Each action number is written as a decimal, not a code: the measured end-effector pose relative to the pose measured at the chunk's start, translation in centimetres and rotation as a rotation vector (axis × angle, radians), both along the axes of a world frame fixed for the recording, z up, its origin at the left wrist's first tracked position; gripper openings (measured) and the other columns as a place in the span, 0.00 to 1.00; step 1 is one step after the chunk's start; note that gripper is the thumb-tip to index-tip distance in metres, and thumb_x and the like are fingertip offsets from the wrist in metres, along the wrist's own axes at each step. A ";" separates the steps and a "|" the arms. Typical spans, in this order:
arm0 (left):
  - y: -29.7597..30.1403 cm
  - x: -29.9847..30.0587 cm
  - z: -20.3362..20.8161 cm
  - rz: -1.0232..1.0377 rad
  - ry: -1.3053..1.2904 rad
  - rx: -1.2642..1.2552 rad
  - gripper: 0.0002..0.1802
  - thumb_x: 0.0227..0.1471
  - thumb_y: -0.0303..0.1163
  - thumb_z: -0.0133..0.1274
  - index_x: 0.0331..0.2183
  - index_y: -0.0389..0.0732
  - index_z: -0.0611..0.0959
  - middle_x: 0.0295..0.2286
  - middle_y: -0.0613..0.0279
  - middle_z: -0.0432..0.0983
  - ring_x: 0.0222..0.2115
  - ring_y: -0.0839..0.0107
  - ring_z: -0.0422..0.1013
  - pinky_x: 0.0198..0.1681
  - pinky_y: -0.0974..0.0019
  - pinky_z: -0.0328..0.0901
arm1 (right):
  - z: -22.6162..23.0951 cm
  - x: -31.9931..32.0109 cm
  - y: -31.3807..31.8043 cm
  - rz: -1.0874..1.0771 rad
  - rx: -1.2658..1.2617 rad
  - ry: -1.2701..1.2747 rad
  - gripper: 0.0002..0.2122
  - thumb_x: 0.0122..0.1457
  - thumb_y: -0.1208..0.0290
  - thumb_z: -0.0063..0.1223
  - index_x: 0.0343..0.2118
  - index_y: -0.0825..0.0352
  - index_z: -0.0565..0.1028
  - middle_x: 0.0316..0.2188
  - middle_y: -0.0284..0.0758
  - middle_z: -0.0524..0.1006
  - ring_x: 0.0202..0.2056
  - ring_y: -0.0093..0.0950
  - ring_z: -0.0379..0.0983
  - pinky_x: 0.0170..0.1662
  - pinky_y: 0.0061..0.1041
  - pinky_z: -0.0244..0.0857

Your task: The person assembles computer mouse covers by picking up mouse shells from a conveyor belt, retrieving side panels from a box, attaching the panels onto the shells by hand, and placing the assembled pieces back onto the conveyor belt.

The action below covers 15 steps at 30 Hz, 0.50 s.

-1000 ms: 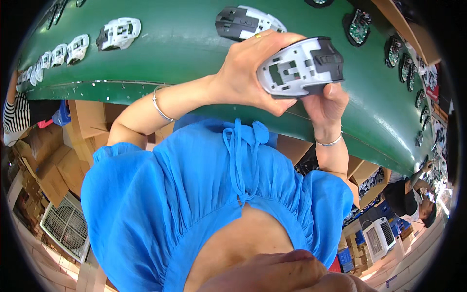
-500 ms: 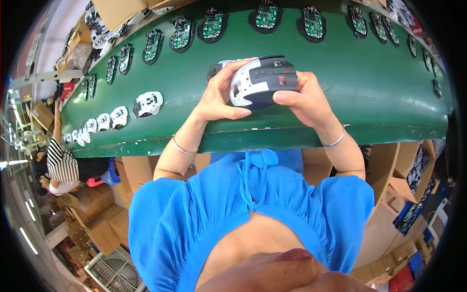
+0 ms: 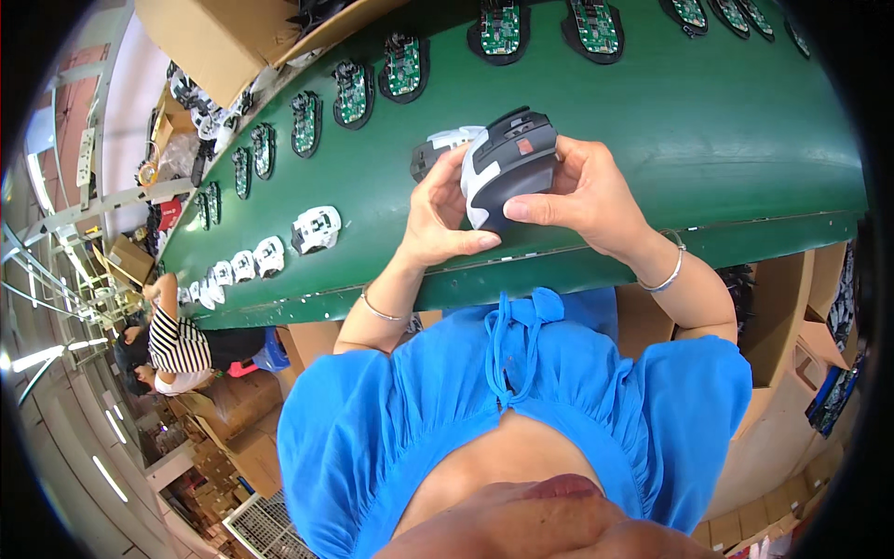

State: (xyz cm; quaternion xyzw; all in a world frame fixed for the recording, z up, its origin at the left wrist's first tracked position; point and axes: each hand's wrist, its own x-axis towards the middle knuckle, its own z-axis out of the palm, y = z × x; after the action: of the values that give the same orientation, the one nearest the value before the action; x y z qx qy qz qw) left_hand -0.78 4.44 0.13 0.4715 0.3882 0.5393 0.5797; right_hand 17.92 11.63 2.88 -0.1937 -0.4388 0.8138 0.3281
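Fingers of left hand (image 3: 431, 219) and right hand (image 3: 596, 200): part-spread, curled round opposite sides of one black-and-white shell (image 3: 512, 172), tilted, above green counter (image 3: 745, 130) near its front edge. Circuit-board units (image 3: 404, 67): row along far edge.

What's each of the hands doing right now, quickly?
Left hand: holding the left side of a dark gray-and-white mouse shell.
Right hand: holding the same shell's right side.
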 end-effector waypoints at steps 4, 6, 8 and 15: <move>0.0 -0.1 0.1 -0.026 0.056 0.023 0.50 0.27 0.27 0.69 0.52 0.30 0.60 0.48 0.51 0.62 0.51 0.64 0.60 0.55 0.62 0.55 | -0.1 0.0 0.3 0.035 0.002 -0.035 0.20 0.44 0.77 0.63 0.41 0.74 0.71 0.33 0.36 0.77 0.35 0.21 0.73 0.42 0.21 0.68; -0.4 0.4 0.3 0.042 0.069 0.020 0.50 0.27 0.27 0.69 0.52 0.29 0.60 0.48 0.50 0.63 0.50 0.63 0.61 0.55 0.61 0.55 | 0.1 0.0 0.1 0.039 0.011 -0.009 0.20 0.44 0.77 0.63 0.41 0.74 0.71 0.33 0.36 0.77 0.35 0.21 0.73 0.42 0.21 0.68; -0.7 0.8 0.5 0.082 0.087 0.042 0.49 0.29 0.27 0.68 0.52 0.29 0.60 0.47 0.49 0.64 0.49 0.63 0.62 0.54 0.61 0.56 | 0.0 0.0 0.2 0.039 0.018 -0.003 0.19 0.44 0.77 0.62 0.41 0.74 0.71 0.33 0.36 0.77 0.35 0.21 0.73 0.42 0.21 0.68; -1.4 1.9 1.2 0.174 0.105 -0.040 0.46 0.31 0.25 0.67 0.51 0.29 0.60 0.45 0.50 0.67 0.46 0.65 0.66 0.50 0.63 0.61 | -0.4 -0.6 -0.2 -0.035 0.058 0.082 0.16 0.46 0.78 0.60 0.40 0.74 0.72 0.31 0.36 0.77 0.33 0.20 0.73 0.38 0.20 0.69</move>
State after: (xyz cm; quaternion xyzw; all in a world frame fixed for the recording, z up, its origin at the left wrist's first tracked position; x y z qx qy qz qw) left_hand 1.13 3.07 1.28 0.4521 0.4683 0.5544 0.5186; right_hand 17.32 11.47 2.47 -0.1582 -0.4447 0.8022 0.3657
